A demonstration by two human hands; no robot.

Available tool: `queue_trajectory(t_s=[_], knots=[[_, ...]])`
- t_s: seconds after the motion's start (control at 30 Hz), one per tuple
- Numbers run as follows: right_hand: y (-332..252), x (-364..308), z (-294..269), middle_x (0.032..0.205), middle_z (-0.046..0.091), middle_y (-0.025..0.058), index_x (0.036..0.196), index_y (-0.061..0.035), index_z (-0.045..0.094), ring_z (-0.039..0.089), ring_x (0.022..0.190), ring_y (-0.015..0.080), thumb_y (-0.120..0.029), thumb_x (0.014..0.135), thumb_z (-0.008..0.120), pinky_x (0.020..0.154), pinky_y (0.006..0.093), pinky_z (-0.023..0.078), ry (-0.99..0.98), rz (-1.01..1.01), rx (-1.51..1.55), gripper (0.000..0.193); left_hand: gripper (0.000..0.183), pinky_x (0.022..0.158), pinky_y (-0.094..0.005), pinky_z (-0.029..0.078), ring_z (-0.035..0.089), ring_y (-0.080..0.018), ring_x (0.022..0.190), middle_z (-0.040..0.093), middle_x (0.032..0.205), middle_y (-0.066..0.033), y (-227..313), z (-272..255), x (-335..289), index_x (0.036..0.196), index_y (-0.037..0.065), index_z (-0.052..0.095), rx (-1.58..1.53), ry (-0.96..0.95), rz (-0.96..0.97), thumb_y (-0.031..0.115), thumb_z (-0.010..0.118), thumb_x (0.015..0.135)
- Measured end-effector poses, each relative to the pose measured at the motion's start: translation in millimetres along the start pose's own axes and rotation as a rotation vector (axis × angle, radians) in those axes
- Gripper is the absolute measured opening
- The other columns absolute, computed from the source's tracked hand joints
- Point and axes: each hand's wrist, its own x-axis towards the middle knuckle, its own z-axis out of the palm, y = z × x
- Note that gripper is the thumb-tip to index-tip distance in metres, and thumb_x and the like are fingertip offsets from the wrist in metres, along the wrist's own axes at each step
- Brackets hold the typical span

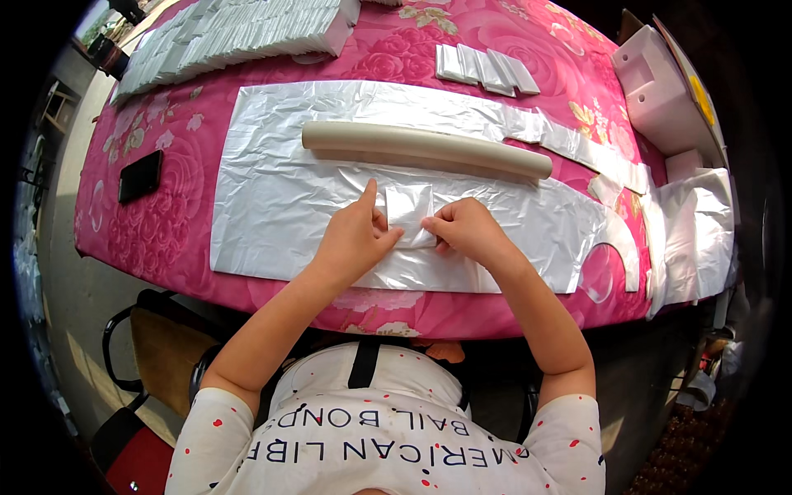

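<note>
At the far left I see a dark phone (140, 176) lying flat on the pink flowered tablecloth (165, 239), well apart from the work. Beyond it, at the far left corner, a long stack of folded white bags (223, 31) runs along the table's far edge. A wide white plastic sheet (272, 214) is spread flat across the middle of the cloth, and a pale cardboard tube (425, 148) lies across its far part, running left to right.

My left hand (353, 235) rests on the sheet near its close edge, index finger stretched out and pointing away, thumb pressing the left edge of a small folded white bag (410, 214). That folded bag sits on the sheet between both hands, just nearer than the tube. My right hand (466, 229) is curled, its fingertips pinching the bag's right edge.

Farther right, a short row of folded white packets (485, 70) lies on the cloth beyond the tube. At the right edge I see loose white plastic offcuts (693, 223) and a white moulded box (660, 87).
</note>
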Motion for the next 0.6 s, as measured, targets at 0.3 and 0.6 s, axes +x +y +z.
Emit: queue_trajectory(t_s=[0.3,0.6], knots=[[2,3,0,0.058,0.062,0.0092,0.072,0.0024,0.066,0.060,0.052,0.0138,-0.022,0.079,0.061,0.053,0.0269,0.046,0.014,-0.033,-0.045,0.026,0.071,0.104,-0.0430,0.028,0.032,-0.0362,0.127,0.033,0.136,-0.0226,-6,35,-7,0.132,-0.007,0.032,0.445,0.109,0.564,0.027,0.063,0.077],[4,3,4,0.059,0.062,0.0095,0.071,0.0027,0.066,0.061,0.052,0.0141,-0.023,0.078,0.062,0.052,0.0261,0.047,0.048,-0.029,-0.024,0.027,0.101,0.110,-0.0464,0.005,0.009,-0.0368,0.137,0.014,0.144,-0.0267,-15,53,-4,0.138,-0.009,0.012,0.499,0.061,0.456,0.055,0.057,0.074]])
